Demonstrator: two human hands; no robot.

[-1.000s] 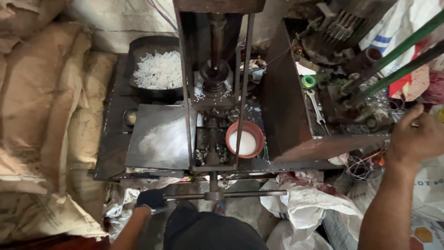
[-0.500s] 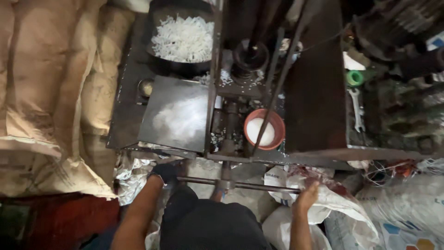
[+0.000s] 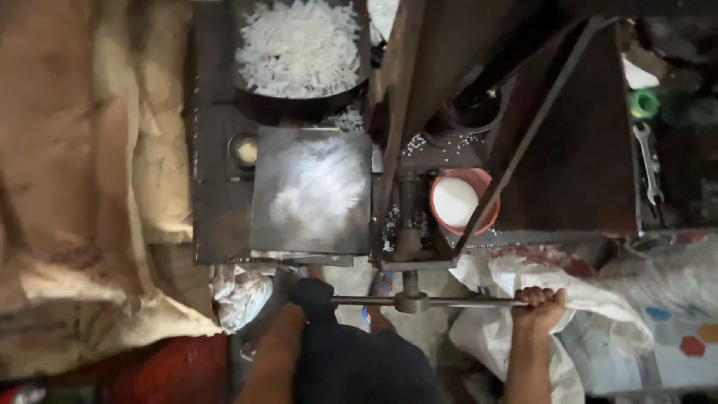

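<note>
a: my right hand point(image 3: 540, 305) has come down onto the bar point(image 3: 426, 302).
b: and the left hand point(image 3: 313, 296)?
a: gloved, closed on its other end below the surface point(image 3: 224, 224). a turn comes next, i'd judge.

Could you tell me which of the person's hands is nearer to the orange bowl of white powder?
Right. The right hand grips the bar's end just below and right of the orange bowl; the left hand holds the opposite end, farther left.

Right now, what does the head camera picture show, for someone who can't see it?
Both hands grip a metal bar on a dark machine: the left hand in a dark glove, the right hand bare. Beyond sit a metal plate, a pan of white flakes and a red bowl.
</note>
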